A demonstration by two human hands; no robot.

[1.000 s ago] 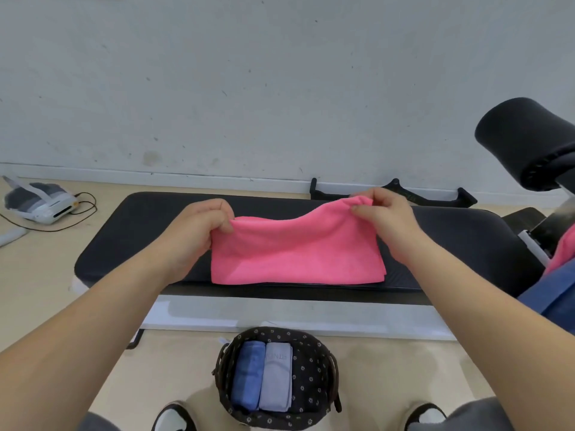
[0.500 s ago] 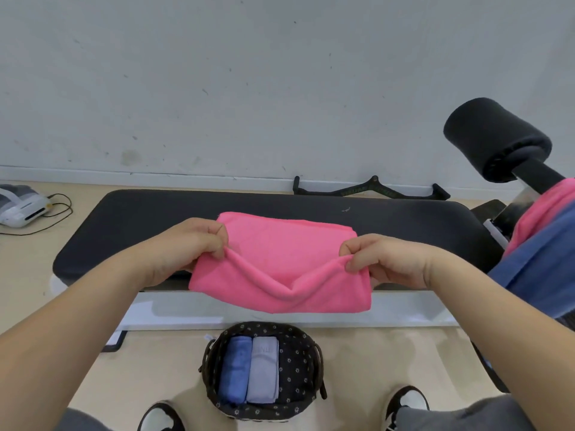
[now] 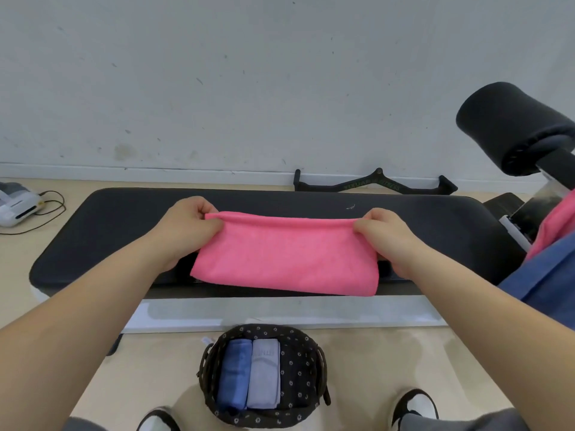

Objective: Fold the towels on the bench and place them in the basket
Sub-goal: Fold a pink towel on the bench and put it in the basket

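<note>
Pink towel [image 3: 286, 256] lies folded on the black bench [image 3: 118, 225], and we pinch its far corners with our left hand [image 3: 183, 231] and right hand [image 3: 389, 237], fingers closed on the cloth, to keep the layers even before the basket [image 3: 264, 374].

A scuffed pale wall [image 3: 280, 82] with a white baseboard [image 3: 155, 174] meets a light tan floor [image 3: 389, 362].
</note>
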